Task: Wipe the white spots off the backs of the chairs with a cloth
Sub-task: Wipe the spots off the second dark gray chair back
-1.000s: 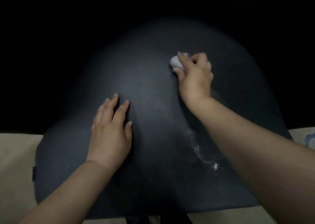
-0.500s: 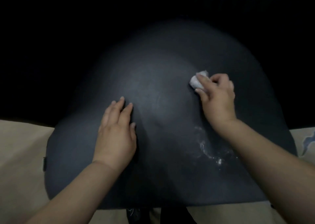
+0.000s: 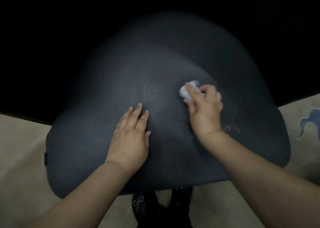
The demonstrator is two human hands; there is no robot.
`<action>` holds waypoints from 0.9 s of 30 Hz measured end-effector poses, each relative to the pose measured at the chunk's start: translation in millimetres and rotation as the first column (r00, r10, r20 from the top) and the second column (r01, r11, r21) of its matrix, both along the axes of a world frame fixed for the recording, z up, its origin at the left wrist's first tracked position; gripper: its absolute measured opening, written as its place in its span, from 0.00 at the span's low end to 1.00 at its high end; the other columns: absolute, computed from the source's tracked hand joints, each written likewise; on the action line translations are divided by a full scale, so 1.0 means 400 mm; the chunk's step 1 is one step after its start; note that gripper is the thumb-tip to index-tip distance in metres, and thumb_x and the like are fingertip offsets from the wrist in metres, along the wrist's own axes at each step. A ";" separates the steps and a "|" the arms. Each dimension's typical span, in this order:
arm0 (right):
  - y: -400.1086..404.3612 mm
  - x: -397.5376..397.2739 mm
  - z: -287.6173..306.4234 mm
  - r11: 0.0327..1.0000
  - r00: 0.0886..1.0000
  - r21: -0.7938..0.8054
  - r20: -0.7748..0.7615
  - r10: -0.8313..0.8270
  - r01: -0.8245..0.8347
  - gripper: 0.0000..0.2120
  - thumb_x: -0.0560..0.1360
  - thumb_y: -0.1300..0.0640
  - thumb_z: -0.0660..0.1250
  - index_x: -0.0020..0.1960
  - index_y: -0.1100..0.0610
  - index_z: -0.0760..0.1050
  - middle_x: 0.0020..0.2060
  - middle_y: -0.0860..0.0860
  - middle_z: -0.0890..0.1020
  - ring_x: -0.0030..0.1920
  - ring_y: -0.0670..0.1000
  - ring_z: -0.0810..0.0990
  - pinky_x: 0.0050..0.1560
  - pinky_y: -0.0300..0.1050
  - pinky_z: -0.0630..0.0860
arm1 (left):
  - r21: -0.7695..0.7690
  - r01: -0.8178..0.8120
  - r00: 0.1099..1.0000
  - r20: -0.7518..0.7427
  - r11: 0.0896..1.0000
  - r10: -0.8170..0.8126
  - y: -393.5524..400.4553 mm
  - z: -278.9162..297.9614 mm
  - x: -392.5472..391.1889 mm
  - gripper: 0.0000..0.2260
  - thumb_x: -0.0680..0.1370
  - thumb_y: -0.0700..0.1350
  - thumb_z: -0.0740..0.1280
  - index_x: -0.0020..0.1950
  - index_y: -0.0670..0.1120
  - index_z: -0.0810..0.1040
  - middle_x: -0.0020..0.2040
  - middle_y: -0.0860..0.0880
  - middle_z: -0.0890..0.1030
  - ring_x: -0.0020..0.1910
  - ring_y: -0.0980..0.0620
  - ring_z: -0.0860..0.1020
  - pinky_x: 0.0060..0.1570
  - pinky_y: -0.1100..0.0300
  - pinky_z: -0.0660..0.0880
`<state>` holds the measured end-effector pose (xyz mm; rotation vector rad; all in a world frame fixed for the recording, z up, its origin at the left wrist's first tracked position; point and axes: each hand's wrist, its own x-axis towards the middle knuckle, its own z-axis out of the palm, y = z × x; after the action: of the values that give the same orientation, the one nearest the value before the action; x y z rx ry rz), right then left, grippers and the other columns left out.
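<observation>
One crumpled white cloth [image 3: 187, 90] bunched in right hand [image 3: 204, 111] on dark chair back [image 3: 103, 141] — left hand [image 3: 130, 137] flat, fingers straight

No legible text, label, brand, number or sign appears in the head view. The small dark tab [image 3: 45, 159] at the left edge of the chair back [image 3: 103, 106] carries no readable marking.
</observation>
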<state>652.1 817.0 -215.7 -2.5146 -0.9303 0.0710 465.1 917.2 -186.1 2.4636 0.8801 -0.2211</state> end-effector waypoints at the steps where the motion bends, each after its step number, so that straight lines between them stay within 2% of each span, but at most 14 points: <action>1: -0.002 -0.043 -0.003 0.996 0.996 0.007 0.001 0.090 -0.090 0.22 0.70 0.60 0.72 0.63 0.49 0.78 0.53 0.59 0.76 0.48 0.63 0.73 0.48 0.54 0.69 | -0.003 -0.007 1.000 -0.002 1.000 0.007 -0.002 0.000 0.001 0.25 0.81 0.48 0.57 0.77 0.49 0.57 0.79 0.51 0.51 0.77 0.52 0.46 0.73 0.57 0.46; 4: -0.102 -0.123 -0.001 0.915 0.915 -0.020 -0.003 0.404 -0.404 0.24 0.67 0.59 0.76 0.62 0.48 0.79 0.50 0.56 0.78 0.47 0.58 0.72 0.47 0.48 0.65 | 0.006 -0.031 0.999 0.012 1.000 0.031 -0.006 -0.006 0.005 0.25 0.81 0.47 0.58 0.77 0.47 0.58 0.79 0.50 0.53 0.77 0.51 0.47 0.73 0.56 0.48; 6: -0.176 -0.096 0.010 0.895 0.896 -0.046 -0.007 0.444 -0.444 0.23 0.66 0.59 0.77 0.60 0.48 0.80 0.49 0.56 0.78 0.47 0.58 0.72 0.46 0.49 0.67 | 0.004 -0.041 0.999 0.015 0.999 0.041 -0.012 -0.008 0.005 0.24 0.81 0.46 0.59 0.77 0.46 0.59 0.78 0.49 0.54 0.77 0.50 0.49 0.74 0.54 0.49; 8: -0.189 -0.046 0.014 0.930 0.931 -0.052 0.023 0.365 -0.364 0.22 0.67 0.61 0.76 0.60 0.50 0.80 0.49 0.59 0.78 0.45 0.62 0.74 0.45 0.54 0.71 | 0.013 -0.053 0.998 0.020 0.998 0.053 -0.016 -0.011 0.002 0.24 0.80 0.46 0.60 0.76 0.46 0.60 0.78 0.49 0.55 0.77 0.49 0.50 0.74 0.54 0.50; 10: -0.135 -0.010 0.005 0.987 0.987 -0.025 0.024 0.158 -0.157 0.21 0.70 0.61 0.74 0.62 0.50 0.79 0.52 0.60 0.76 0.47 0.63 0.73 0.48 0.56 0.72 | 0.023 -0.055 0.998 0.026 0.998 0.054 -0.021 -0.014 0.001 0.24 0.80 0.45 0.59 0.76 0.45 0.61 0.78 0.48 0.55 0.77 0.48 0.51 0.74 0.54 0.50; 12: -0.064 -0.039 0.000 1.000 0.999 0.001 -0.030 -0.021 0.021 0.21 0.72 0.60 0.71 0.64 0.49 0.77 0.54 0.58 0.75 0.50 0.62 0.72 0.51 0.55 0.69 | 0.034 -0.057 0.998 0.032 0.998 0.056 -0.028 -0.018 -0.005 0.23 0.80 0.44 0.59 0.76 0.45 0.61 0.78 0.48 0.56 0.77 0.48 0.51 0.73 0.55 0.49; 13: -0.043 -0.079 -0.002 1.000 0.999 0.011 -0.036 -0.013 0.013 0.22 0.71 0.59 0.71 0.64 0.48 0.77 0.54 0.58 0.75 0.50 0.62 0.72 0.50 0.54 0.68 | 0.038 -0.062 0.997 0.037 0.997 0.061 -0.030 -0.021 -0.011 0.23 0.80 0.44 0.59 0.76 0.45 0.61 0.78 0.48 0.56 0.77 0.48 0.51 0.73 0.57 0.48; 16: -0.095 -0.214 -0.007 0.959 0.959 0.013 -0.014 0.284 -0.284 0.23 0.68 0.58 0.73 0.63 0.48 0.78 0.51 0.55 0.77 0.46 0.59 0.74 0.46 0.51 0.70 | 0.046 -0.066 0.997 0.029 0.997 0.065 -0.039 -0.023 -0.032 0.24 0.80 0.44 0.60 0.76 0.45 0.61 0.78 0.48 0.56 0.77 0.49 0.51 0.72 0.58 0.47; 18: -0.173 -0.228 0.000 0.915 0.915 0.004 -0.003 0.403 -0.403 0.21 0.68 0.57 0.73 0.60 0.47 0.79 0.49 0.53 0.79 0.45 0.57 0.76 0.46 0.50 0.72 | 0.060 -0.067 0.998 0.026 0.996 0.065 -0.043 -0.023 -0.048 0.24 0.80 0.43 0.60 0.76 0.45 0.61 0.78 0.48 0.56 0.77 0.48 0.52 0.72 0.58 0.47; 21: -0.215 -0.162 0.003 0.951 0.950 -0.004 0.044 0.310 -0.310 0.18 0.70 0.60 0.70 0.59 0.50 0.81 0.48 0.57 0.79 0.43 0.61 0.76 0.44 0.54 0.75 | 0.069 -0.068 0.998 0.012 0.995 0.068 -0.047 -0.023 -0.069 0.24 0.80 0.43 0.61 0.76 0.44 0.62 0.78 0.46 0.57 0.77 0.48 0.52 0.72 0.58 0.47; 25: -0.106 -0.160 -0.007 0.999 0.999 0.026 -0.025 -0.027 0.028 0.22 0.70 0.62 0.71 0.63 0.48 0.78 0.52 0.58 0.76 0.48 0.61 0.72 0.48 0.55 0.71 | 0.072 -0.087 0.996 0.014 0.994 0.086 -0.050 -0.026 -0.086 0.24 0.79 0.41 0.61 0.75 0.43 0.63 0.77 0.46 0.58 0.76 0.46 0.53 0.73 0.55 0.49; 27: -0.076 -0.235 -0.015 0.997 0.999 0.065 -0.020 0.031 -0.029 0.21 0.71 0.58 0.69 0.63 0.47 0.78 0.52 0.57 0.77 0.48 0.60 0.72 0.46 0.52 0.70 | 0.060 -0.108 0.994 0.022 0.992 0.107 -0.050 -0.028 -0.091 0.24 0.80 0.41 0.60 0.76 0.44 0.62 0.78 0.47 0.57 0.76 0.47 0.53 0.73 0.56 0.49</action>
<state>557.9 786.5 -221.8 -2.4360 -0.9471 0.0748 428.7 897.1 -197.2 2.4608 1.0229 -0.1350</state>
